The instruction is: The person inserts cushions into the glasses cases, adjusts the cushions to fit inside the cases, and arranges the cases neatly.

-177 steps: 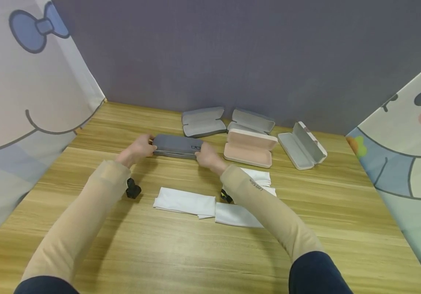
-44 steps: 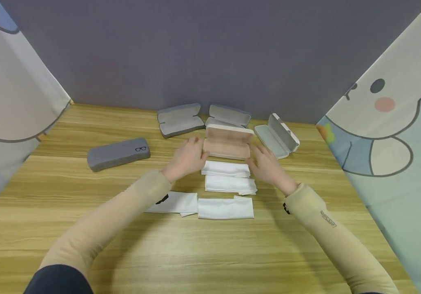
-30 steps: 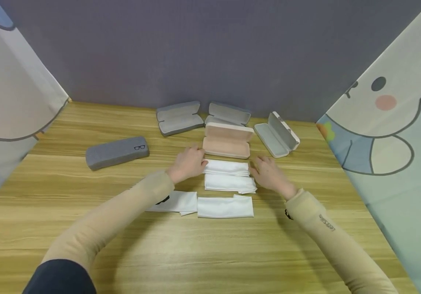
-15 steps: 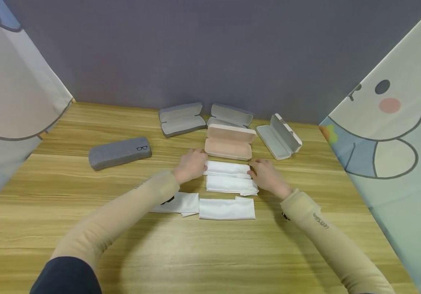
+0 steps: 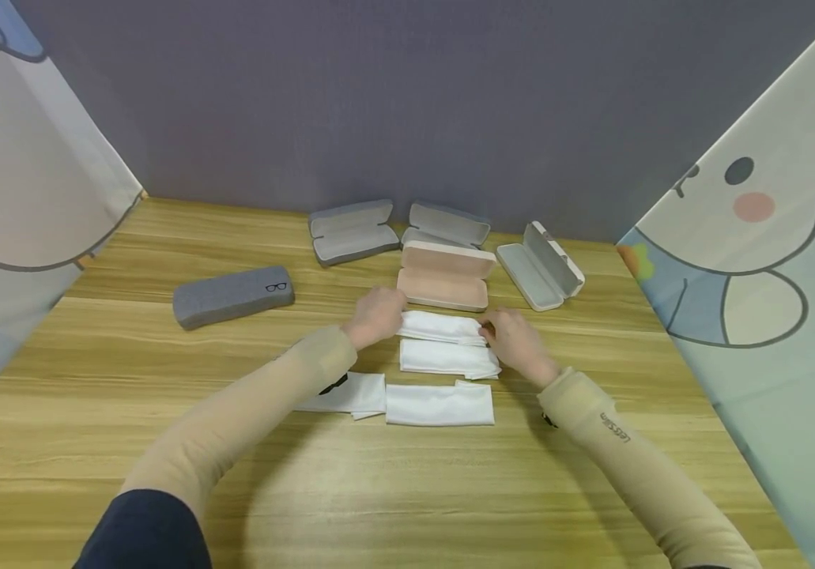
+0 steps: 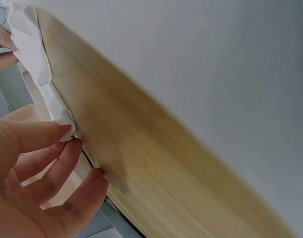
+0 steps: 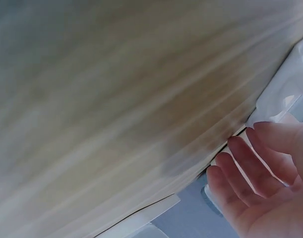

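Note:
Both hands are at the ends of a folded white cloth lying in front of an open pink glasses case. My left hand pinches its left end; the left wrist view shows thumb and index finger gripping the cloth corner, the other fingers loosely bent. At the opposite end, my right hand pinches the cloth between thumb and forefinger, and the right wrist view shows its remaining fingers spread. The cloth's top looks slightly rumpled, close over the table. Just below it lies a second folded white cloth.
Two more folded cloths lie nearer, one on the left partly behind the left wrist, one on the right. A closed grey glasses case sits at left. Open grey cases and a white case stand along the back wall.
Earlier both hands held the grey case; it now lies closed at left, released. The hands moved right to the pink case, then down to the upper cloth and took hold of its ends.

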{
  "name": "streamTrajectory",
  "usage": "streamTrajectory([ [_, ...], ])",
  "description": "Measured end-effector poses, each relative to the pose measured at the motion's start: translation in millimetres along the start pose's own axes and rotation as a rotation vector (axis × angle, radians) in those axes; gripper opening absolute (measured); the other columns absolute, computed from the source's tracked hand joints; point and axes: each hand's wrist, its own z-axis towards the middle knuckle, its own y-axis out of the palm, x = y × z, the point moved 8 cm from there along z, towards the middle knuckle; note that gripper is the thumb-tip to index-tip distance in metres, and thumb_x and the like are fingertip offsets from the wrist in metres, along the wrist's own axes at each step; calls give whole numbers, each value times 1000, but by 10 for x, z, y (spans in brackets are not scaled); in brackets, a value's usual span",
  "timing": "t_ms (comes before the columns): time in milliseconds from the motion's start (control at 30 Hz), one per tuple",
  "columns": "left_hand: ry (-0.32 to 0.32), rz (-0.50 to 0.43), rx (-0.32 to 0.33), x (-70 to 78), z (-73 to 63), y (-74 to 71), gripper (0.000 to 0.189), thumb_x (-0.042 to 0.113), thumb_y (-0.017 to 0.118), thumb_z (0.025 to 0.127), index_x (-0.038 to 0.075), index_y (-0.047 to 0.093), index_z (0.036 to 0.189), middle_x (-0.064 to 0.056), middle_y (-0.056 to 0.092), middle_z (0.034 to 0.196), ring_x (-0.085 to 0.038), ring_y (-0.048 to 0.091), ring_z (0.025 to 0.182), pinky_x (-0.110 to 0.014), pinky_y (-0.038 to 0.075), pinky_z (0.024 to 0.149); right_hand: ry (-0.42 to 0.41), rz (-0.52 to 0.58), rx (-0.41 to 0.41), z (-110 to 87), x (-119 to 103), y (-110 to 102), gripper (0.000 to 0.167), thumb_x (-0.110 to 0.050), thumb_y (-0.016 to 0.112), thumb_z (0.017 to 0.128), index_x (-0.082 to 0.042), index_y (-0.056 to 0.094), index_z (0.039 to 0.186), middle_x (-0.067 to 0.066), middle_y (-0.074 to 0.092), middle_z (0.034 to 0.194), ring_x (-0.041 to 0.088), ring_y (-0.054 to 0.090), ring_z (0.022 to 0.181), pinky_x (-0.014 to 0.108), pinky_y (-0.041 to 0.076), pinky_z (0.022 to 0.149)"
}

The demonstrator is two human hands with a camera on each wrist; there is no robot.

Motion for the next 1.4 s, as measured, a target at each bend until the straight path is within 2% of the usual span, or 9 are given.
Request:
streamTrajectory([
  [133, -7, -2, 2, -8, 3, -16, 38, -6, 49, 85, 15, 34, 57, 4, 30, 55, -9, 33, 54, -18, 24, 41, 9, 8, 17, -4, -15, -24, 12, -5, 64, 90, 2, 69, 97, 17, 69, 92, 30, 65, 84, 42, 54, 71],
  [233, -4, -17, 8, -2, -10, -42, 31, -4, 51, 86, 13, 43, 62, 3, 38, 59, -10, 38, 57, -18, 26, 42, 26, 21, 26, -18, -23, -60, 12, -5, 62, 91, 2, 69, 96, 17, 69, 92, 29, 65, 83, 42, 54, 70],
  [367, 9, -47, 32, 7, -42, -105, 14, 1, 53, 90, 7, 62, 80, -4, 62, 79, -15, 52, 68, -23, 40, 52, 17, 38, 41, -23, -36, -118, 13, -5, 61, 91, 3, 69, 95, 19, 71, 94, 30, 67, 84, 43, 55, 72],
  [500, 31, -80, 60, 12, -58, -188, 14, 5, 54, 91, 3, 67, 95, -10, 69, 97, -18, 58, 79, -29, 48, 65, -25, 43, 73, -29, -78, -205, 15, -5, 59, 92, 5, 69, 96, 21, 71, 95, 28, 66, 75, 41, 55, 68],
  [767, 27, -100, 102, 36, -54, -332, 14, 6, 56, 90, 3, 68, 96, -11, 69, 95, -22, 61, 83, -33, 51, 68, -66, 47, 144, -8, -97, -369, 15, -3, 59, 92, 9, 66, 96, 24, 70, 92, 24, 59, 63, 38, 51, 61],
  [1033, -11, -146, 88, 37, 5, -386, 18, 5, 52, 92, 3, 69, 98, -11, 67, 90, -16, 53, 69, -26, 41, 58, -19, 40, 126, 96, -55, -432, 19, -8, 57, 94, 7, 67, 100, 23, 70, 96, 24, 60, 66, 37, 51, 58],
  [1167, -25, -147, 102, 17, 51, -423, 18, 6, 53, 91, 1, 70, 97, -11, 68, 89, -14, 51, 66, -24, 40, 57, -30, 47, 136, 150, -64, -457, 19, -6, 57, 94, 9, 66, 100, 25, 69, 97, 28, 61, 71, 41, 53, 65],
  [1267, -17, -145, 130, 4, 88, -453, 16, 5, 54, 90, 1, 70, 91, -10, 68, 85, -14, 52, 66, -23, 40, 59, -35, 44, 140, 195, -66, -464, 20, -5, 56, 94, 11, 66, 100, 27, 68, 98, 29, 62, 74, 43, 54, 70],
  [1400, -7, -173, 141, -14, 133, -468, 22, 3, 53, 90, 5, 58, 68, -3, 54, 64, -12, 43, 56, -23, 33, 52, -24, 47, 146, 250, -58, -479, 19, -5, 56, 94, 11, 66, 97, 26, 68, 91, 26, 56, 67, 40, 51, 65],
])
